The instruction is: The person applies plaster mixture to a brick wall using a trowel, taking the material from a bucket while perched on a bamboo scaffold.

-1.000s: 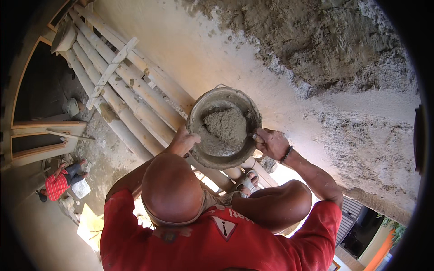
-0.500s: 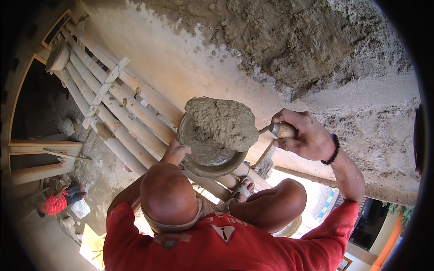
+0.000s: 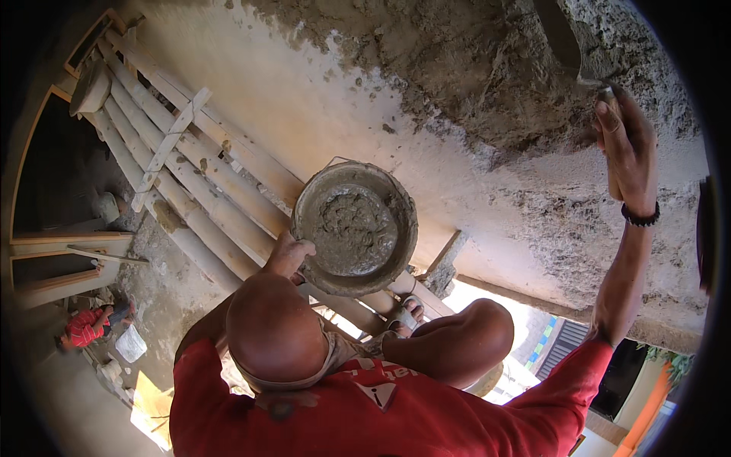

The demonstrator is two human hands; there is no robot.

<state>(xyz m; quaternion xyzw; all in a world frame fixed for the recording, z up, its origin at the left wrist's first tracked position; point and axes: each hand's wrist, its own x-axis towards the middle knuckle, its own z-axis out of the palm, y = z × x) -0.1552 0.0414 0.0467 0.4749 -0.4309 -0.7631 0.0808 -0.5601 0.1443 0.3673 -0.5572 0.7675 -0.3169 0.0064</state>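
My left hand [image 3: 286,256] is closed on the near left rim of a round bucket [image 3: 408,228], thumb over the edge. Wet grey mortar [image 3: 352,232] covers the bucket's bottom, and its thin wire handle stands at the far rim. Stretched out to the upper right, my right hand [image 3: 630,145] grips the handle of a trowel [image 3: 562,34]. The trowel's blade lies against the rough mortar coat [image 3: 487,76] on the wall. Whether mortar still sits under the blade cannot be made out.
A platform of pale round poles [image 3: 221,202] with a nailed crosspiece [image 3: 169,148] runs along the wall [image 3: 304,99]. At its far end rests a shallow basin [image 3: 91,87]. Far below left, a person in a red striped top [image 3: 82,327] is near a white sack [image 3: 131,344].
The trowel, heaped with mortar over the bucket before, has moved up and right to the wall with my right hand. The bucket's inside now shows. My left hand keeps its hold.
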